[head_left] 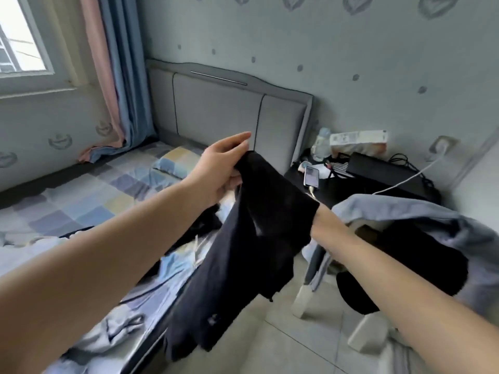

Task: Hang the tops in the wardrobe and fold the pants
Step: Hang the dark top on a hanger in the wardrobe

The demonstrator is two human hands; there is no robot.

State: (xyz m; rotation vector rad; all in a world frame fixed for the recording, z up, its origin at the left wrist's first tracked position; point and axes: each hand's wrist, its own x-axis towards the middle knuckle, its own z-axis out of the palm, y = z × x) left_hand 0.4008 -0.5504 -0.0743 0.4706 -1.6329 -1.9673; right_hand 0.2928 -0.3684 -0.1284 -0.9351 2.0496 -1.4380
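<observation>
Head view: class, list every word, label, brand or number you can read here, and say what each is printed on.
No text here can be read.
White box on the nightstand: dark print on its side, too blurred to read.
Phone: screen lit, content too small to read.
Black garment held by the left hand: a small pale mark near its hem, not legible.
Wallpaper: leaf motifs only, no words.

1. We count two hands: the left hand (221,168) and the right hand (328,228), both at one black garment (243,252) held up beside the bed (81,201).
2. One pillow (175,163) lies on the bed, near its headboard.
3. Right of the bed: one nightstand (359,187), one phone (311,176), one bottle (322,144).
</observation>
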